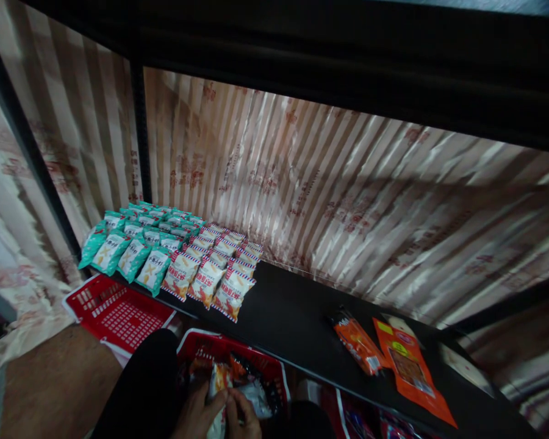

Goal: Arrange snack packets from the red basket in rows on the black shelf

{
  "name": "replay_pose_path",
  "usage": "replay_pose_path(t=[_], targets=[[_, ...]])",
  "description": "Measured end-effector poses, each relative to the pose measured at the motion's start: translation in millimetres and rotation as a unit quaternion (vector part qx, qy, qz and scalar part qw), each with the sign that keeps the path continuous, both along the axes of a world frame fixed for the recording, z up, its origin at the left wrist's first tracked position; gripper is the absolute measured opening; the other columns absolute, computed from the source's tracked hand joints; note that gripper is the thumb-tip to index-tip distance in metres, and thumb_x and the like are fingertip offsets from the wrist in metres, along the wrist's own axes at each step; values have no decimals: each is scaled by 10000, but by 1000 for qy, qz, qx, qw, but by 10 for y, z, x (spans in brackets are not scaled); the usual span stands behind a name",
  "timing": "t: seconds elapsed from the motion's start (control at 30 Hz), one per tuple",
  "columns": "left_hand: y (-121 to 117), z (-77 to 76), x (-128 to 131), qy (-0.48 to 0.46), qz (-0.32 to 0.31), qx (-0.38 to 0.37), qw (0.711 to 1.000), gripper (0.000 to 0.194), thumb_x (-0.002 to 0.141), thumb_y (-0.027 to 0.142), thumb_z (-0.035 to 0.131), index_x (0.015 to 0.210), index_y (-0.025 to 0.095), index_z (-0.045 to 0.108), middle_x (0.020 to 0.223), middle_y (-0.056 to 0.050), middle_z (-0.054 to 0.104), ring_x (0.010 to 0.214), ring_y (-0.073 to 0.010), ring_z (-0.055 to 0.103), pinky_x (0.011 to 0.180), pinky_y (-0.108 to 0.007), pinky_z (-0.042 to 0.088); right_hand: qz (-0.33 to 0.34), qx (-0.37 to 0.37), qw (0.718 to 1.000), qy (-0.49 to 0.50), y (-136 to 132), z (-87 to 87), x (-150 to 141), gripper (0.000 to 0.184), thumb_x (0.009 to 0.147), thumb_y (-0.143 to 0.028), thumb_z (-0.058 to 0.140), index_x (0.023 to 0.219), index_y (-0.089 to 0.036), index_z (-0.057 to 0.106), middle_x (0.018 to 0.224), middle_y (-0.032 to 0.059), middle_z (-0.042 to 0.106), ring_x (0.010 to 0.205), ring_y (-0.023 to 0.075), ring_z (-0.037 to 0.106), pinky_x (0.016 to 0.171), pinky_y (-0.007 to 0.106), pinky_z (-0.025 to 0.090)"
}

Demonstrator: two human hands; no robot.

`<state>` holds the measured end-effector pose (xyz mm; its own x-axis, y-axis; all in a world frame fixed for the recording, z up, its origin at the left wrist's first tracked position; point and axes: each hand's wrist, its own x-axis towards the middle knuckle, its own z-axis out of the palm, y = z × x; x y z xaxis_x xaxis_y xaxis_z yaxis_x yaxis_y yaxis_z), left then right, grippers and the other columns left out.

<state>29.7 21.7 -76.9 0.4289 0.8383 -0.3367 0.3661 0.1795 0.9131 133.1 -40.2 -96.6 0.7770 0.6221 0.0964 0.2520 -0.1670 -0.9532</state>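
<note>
Low in the view, my left hand is closed around a white and orange snack bag held upright over a red basket. The fingers of my right hand are bent and pinch at the bag's right edge, close to my left fingertips. Other packets in dark, orange and silvery wrappers lie in the basket around the bag. Part of the bag's lower half is hidden by my fingers.
A black shelf bears rows of green snack bags and striped-top snack bags. Orange packets lie to the right. An empty-looking red basket stands at left, and another basket at lower right. A patterned curtain hangs behind.
</note>
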Motion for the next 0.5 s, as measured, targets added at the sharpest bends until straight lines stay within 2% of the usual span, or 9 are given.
replay_pose_path(t=[0.13,0.2,0.3,0.5], targets=[[-15,145,11,-8,-2,-6,1000,503,742,426,508,1128,115,591,1163,-125,621,1051,-270,585,884,-320,462,85,-47,994,39,-50,60,73,425,642,-600,624,784,-217,741,824,63,730,771,213,681,687,241,536],[-21,188,9,-8,12,-10,1000,504,718,413,543,1127,121,585,1155,-124,625,1045,-276,587,839,-311,480,101,-60,992,47,-66,107,80,394,685,-556,599,839,-220,737,885,64,725,825,217,671,726,258,527],[-23,182,1,-26,39,-40,998,468,698,405,590,1080,135,597,1048,-113,671,985,-275,613,801,-312,487,105,-70,991,54,-73,194,51,342,708,-492,593,846,-213,735,892,69,717,838,216,659,766,276,508],[-7,127,-5,-138,72,-132,979,506,666,427,663,1049,107,583,922,-110,693,895,-271,637,744,-330,488,117,-66,991,23,-57,312,9,288,723,-417,583,854,-204,725,878,72,672,791,195,614,731,278,477]])
